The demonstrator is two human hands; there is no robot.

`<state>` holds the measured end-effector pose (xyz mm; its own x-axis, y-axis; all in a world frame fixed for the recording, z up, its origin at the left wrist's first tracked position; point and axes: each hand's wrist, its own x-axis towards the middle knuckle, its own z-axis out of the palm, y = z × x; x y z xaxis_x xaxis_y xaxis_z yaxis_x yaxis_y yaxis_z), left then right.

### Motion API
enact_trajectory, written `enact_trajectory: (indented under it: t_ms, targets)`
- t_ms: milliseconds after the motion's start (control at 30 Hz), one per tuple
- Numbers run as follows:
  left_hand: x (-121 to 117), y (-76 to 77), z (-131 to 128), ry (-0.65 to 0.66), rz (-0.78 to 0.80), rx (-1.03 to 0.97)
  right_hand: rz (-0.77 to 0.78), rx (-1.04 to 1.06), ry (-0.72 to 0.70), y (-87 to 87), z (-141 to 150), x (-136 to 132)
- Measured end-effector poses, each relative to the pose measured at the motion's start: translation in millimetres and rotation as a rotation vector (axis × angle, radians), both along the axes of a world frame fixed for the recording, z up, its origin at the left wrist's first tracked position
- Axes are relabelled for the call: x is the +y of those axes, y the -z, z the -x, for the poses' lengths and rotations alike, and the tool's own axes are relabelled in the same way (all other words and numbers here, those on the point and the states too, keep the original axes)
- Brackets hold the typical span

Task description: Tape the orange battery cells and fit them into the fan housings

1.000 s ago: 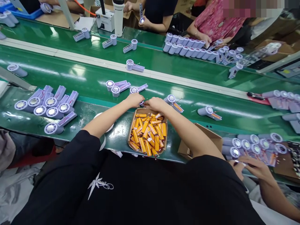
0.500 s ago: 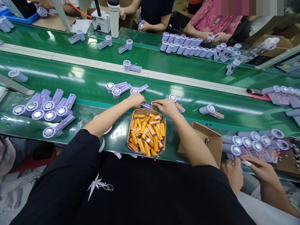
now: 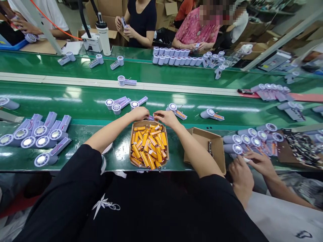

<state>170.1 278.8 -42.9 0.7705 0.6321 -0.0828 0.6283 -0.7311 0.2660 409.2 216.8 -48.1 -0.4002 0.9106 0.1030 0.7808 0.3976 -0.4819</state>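
My left hand (image 3: 140, 113) is closed round a lilac fan housing; most of it is hidden, and only part of its open handle (image 3: 151, 118) shows beyond my fingers. At the other end of that handle, my right hand (image 3: 166, 117) pinches an orange battery, mostly covered by the fingertips. Just below both hands stands a cardboard box (image 3: 131, 148) heaped with orange wrapped batteries (image 3: 148, 144). Beyond my left hand, several lilac fan housings (image 3: 116, 108) lie on the green belt. A housing with an orange battery in its handle (image 3: 180, 114) lies past my right hand.
More housings (image 3: 42, 141) cluster on the bench at left. Right of my forearm stands an open cardboard box (image 3: 217, 148). A co-worker's hands (image 3: 242, 173) work beside other housings (image 3: 249, 137) at far right. People sit across the belt (image 3: 83, 97).
My right hand drew a battery away from the handle's end half a second ago, then came back against the handle. My left hand keeps its hold. The view has tilted up and turned right.
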Motion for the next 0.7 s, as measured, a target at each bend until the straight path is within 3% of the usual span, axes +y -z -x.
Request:
enact_trajectory:
  t_ms: [267,533,600,700]
  targets:
    - [0,7.8,-10,-0.251,0.009,-0.011,0.043,-0.299,-0.106,-5.6,14,8]
    - [-8,-4.0,-21,-0.319,0.085,-0.035,0.140,-0.594,-0.194,-11.9,26,29]
    - [-22,-11.4,-4,-0.330,0.071,-0.114,0.139,-0.619,-0.227,-12.6,26,29]
    - [-64,-21.9,62,-0.341,0.015,-0.314,0.120,-0.623,-0.285,-12.9,19,29]
